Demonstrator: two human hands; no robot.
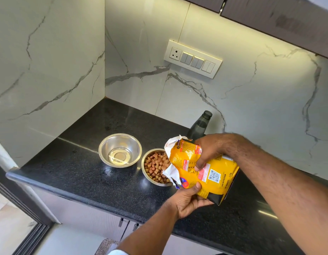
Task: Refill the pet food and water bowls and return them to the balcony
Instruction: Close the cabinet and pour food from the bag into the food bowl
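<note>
Hands (209, 153) tilt bag (201, 170) over bowl (155, 167) near counter edge (67, 190).

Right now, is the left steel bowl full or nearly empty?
Nearly empty. The left steel bowl holds only a shallow pool of clear liquid at its bottom, with bare walls above, unlike the kibble-filled bowl beside it.

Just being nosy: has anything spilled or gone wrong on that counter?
Nothing stands out. The kibble sits inside the steel bowl, none lies on the black granite counter, and the yellow food bag just has a roughly torn top.
</note>
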